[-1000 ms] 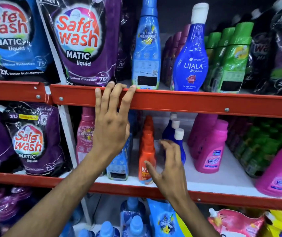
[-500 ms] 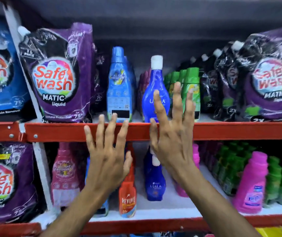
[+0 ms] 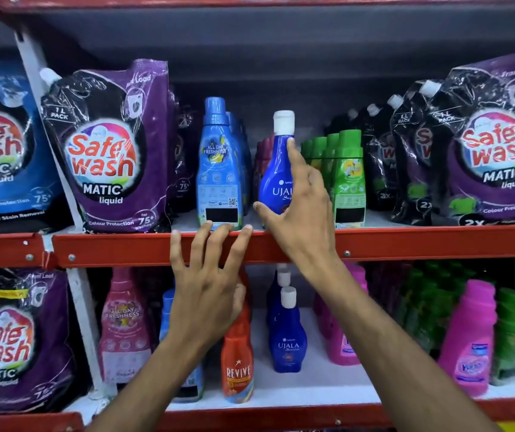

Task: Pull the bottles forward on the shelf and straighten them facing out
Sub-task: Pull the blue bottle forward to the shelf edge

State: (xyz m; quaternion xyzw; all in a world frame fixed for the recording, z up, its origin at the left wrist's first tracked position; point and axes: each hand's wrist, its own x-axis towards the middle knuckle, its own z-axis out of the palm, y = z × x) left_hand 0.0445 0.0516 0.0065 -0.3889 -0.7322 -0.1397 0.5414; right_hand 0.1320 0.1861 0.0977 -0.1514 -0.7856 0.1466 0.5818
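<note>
On upper bench [image 3: 406,241] front, Ujala bottle [image 3: 273,179] stands upright between light-blue bottle [image 3: 217,169] and green bottles [image 3: 348,176]. Right hand [image 3: 303,213] grips it, thumb left. Left hand [image 3: 206,288] fingers spread straight, tips on red bench edge.

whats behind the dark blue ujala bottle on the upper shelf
A row of maroon bottles shows just behind the blue bottle, at its left edge. Anything directly behind it is covered by the bottle and the right hand.

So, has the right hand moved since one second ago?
Yes. The right hand went up: it was below the red shelf rail, and now it holds the upper Ujala bottle above that rail.
</note>
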